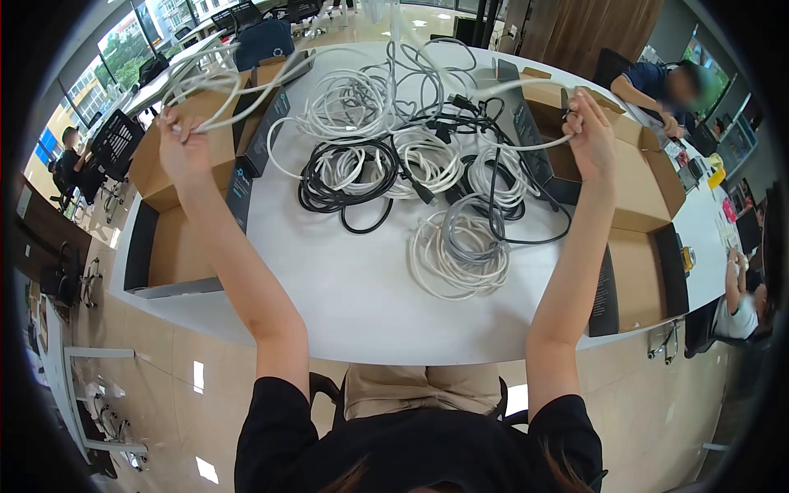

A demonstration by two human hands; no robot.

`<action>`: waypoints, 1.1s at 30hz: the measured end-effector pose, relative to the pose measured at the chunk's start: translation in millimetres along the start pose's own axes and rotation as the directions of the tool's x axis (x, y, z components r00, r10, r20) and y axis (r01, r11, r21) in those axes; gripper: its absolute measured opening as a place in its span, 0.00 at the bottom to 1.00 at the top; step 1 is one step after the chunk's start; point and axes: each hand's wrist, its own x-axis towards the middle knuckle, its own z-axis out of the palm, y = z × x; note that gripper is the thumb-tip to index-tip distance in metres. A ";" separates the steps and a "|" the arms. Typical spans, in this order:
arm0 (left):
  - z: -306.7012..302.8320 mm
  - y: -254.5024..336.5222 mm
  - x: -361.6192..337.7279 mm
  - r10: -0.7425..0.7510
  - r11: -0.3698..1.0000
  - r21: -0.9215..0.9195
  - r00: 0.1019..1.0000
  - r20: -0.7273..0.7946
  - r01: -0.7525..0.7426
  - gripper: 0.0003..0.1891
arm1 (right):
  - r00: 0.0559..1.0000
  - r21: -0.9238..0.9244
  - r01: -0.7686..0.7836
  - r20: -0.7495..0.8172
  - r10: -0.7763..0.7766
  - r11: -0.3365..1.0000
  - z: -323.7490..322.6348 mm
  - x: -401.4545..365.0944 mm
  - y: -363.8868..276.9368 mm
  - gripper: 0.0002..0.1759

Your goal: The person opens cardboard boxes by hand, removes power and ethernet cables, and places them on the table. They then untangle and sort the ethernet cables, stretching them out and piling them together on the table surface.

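Observation:
My left hand [185, 141] is raised over the open box at the left, its fingers closed on loops of a white cable [222, 107]. At the right, my right hand [588, 131] pinches another stretch of white cable above the open box there. Between my hands lies a pile of coils: white cable coils [349, 103], a black cable coil [316, 185], and a grey cable coil [468, 238] on top of a white one near the front. Whether both hands hold one and the same cable I cannot tell.
An open cardboard box [185, 246] stands at the table's left, another open box [637, 275] at its right. The white table [394, 320] has its rounded front edge before my lap. Other people sit at the far right and far left.

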 end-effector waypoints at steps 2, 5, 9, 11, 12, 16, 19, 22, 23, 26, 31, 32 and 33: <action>-6.4 9.1 -1.0 0.093 0.995 0.038 0.995 -0.043 -0.092 0.15 | 0.993 0.020 0.034 -0.112 -0.032 0.999 -6.7 1.4 -2.2 0.14; -7.4 17.2 -3.2 0.176 0.984 0.017 0.969 -0.175 -0.176 0.16 | 0.963 0.175 0.127 -0.257 -0.079 0.976 -36.0 1.5 -11.6 0.13; -44.9 24.5 4.8 0.106 0.968 -0.185 0.941 -0.322 -0.172 0.15 | 0.975 0.438 0.095 -0.224 0.006 0.894 -102.4 -3.2 -29.2 0.11; -63.1 22.4 9.9 0.086 0.972 -0.174 0.933 -0.350 -0.155 0.14 | 0.932 0.496 0.104 -0.351 0.090 0.862 -110.1 -0.7 -36.7 0.11; -91.3 21.3 18.0 0.102 0.981 -0.129 0.951 -0.292 -0.145 0.14 | 0.904 0.523 0.116 -0.407 0.129 0.844 -107.3 4.5 -43.9 0.11; -37.6 -1.1 6.3 0.409 0.875 0.445 0.780 -0.473 -0.189 0.13 | 0.857 0.462 0.183 -0.508 0.090 0.868 -140.1 49.0 -61.9 0.12; -108.5 16.7 26.2 0.174 0.982 0.156 0.824 -0.540 -0.105 0.13 | 0.798 0.479 0.211 -0.588 0.133 0.852 -188.8 102.8 -74.5 0.12; -197.4 29.7 51.8 0.277 0.955 0.044 0.832 -0.480 -0.292 0.15 | 0.729 0.412 0.270 -0.677 0.095 0.870 -198.2 134.5 -77.5 0.10; -196.7 24.2 51.5 0.304 0.945 0.046 0.818 -0.488 -0.324 0.16 | 0.691 0.449 0.286 -0.709 0.143 0.847 -193.0 137.3 -78.7 0.09; -115.5 3.1 27.1 0.434 0.865 0.446 0.793 -0.428 -0.232 0.18 | 0.685 0.400 0.373 -0.727 0.042 0.838 -176.6 158.3 -64.8 0.08; -21.0 -49.7 20.4 0.123 0.971 0.222 0.983 -0.133 -0.092 0.20 | 0.879 0.268 0.373 -0.409 -0.246 0.888 -79.3 159.7 -6.6 0.17; 14.4 -68.6 9.2 0.077 0.956 0.288 0.996 -0.046 -0.061 0.20 | 0.868 0.071 0.349 -0.399 -0.294 0.934 -56.2 159.5 8.4 0.20; 36.5 -89.0 -0.7 0.040 0.916 0.400 0.991 -0.125 0.014 0.21 | 0.874 -0.200 0.275 -0.356 -0.331 0.940 -50.8 162.7 28.9 0.22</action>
